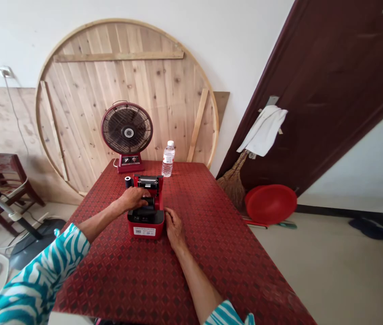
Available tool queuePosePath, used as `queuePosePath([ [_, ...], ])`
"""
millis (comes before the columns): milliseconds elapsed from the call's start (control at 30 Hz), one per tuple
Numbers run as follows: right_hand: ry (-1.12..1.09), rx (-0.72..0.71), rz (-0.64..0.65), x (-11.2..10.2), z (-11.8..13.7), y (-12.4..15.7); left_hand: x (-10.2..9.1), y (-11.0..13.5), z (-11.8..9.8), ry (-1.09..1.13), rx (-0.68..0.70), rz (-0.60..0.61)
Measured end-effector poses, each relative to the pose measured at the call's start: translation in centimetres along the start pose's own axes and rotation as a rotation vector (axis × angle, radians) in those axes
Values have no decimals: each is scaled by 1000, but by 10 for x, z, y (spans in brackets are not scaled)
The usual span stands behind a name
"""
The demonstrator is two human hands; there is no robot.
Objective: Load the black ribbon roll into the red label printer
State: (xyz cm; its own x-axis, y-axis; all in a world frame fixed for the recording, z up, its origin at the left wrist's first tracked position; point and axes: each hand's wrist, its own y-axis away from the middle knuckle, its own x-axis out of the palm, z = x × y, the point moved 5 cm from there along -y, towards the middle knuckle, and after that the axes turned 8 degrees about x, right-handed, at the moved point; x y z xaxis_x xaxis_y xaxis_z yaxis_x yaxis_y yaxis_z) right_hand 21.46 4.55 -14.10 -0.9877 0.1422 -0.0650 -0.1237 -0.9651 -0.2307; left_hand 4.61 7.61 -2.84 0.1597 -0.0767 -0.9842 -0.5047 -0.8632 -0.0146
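Observation:
On the table stands a red and black label printer (147, 231), its lid tipped up at the back. A white printed sticker is on its front. My left hand (134, 198) reaches in from the left over the opened compartment, fingers bent onto a black roll (149, 201) inside it. Those fingers partly cover the roll. Against the printer's right side rests my right hand (174, 226), fingers curled along the casing. Just behind my left hand a small dark roll with a white end (128, 182) stands upright on the tabletop.
The table (208, 253) has a red patterned cover. At its far end are a red fan (127, 131) and a water bottle (168, 159). A round wooden board (164, 95) leans on the wall. Right of the table are a broom (234, 183) and a red basin (271, 204).

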Motion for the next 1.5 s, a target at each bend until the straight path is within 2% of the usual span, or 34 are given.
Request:
queuePosePath([
  [167, -1, 29, 17, 0, 0, 0, 17, -13, -6, -120, 83, 147],
  [267, -2, 34, 21, -1, -2, -1, 20, -21, -4, -145, 77, 185],
  [333, -2, 36, 26, -1, -3, 0, 18, -21, -1, -88, 78, 173],
  [400, 2, 44, 41, -1, -4, 1, 14, -12, 1, 92, 103, 112],
  [500, -9, 63, 26, -3, -6, 3, 7, 15, -2, 453, 149, -89],
  [600, -93, 76, -35, -6, 0, -4, 7, 49, -13, 584, 259, -305],
  [667, -155, 75, -39, -5, 12, -17, 9, 66, -24, 532, 343, -426],
  [767, -163, 63, -20, 2, 40, -45, 14, 79, -34, 374, 401, -548],
  [867, -169, 39, 22, 14, 69, -70, 16, 82, -39, 256, 433, -616],
  [967, -176, 11, 43, 24, 85, -80, 17, 86, -42, 178, 471, -659],
  [1067, -159, -23, 6, 23, 88, -73, 19, 92, -44, 127, 489, -699],
  [1167, -88, -103, -21, 16, 88, -54, 21, 95, -45, 96, 491, -731],
  [1333, 20, -206, -11, 7, 86, -17, 23, 96, -46, 60, 511, -764],
  [1500, 43, -270, 31, 6, 78, 1, 24, 96, -45, 46, 498, -763],
])
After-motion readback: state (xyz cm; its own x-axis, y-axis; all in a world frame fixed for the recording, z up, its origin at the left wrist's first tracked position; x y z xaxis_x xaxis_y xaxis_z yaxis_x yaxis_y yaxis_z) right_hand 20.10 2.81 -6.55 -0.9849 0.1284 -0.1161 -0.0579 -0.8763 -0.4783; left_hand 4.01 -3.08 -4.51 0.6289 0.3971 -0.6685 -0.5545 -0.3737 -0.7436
